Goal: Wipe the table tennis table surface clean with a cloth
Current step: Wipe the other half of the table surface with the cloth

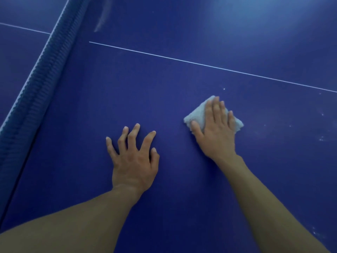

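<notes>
Two grips are on the blue table (164, 79), right of the net (42, 70). The left grip (134, 161) is released, its spread fingertips resting on the bare surface, and the right grip (217, 132) presses with flat, straight fingers on the folded pale cloth (197, 114). The wiping step seems to be in hand; white specks (321, 138) lie further right, so the next move probably calls for pushing the cloth rightward under steady pressure.

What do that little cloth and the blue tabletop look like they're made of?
The cloth looks like pale terry or microfibre: its edges are fuzzy and nubbly. The tabletop seems a hard painted board with a satin blue finish, since a soft glare shows at top right.
</notes>
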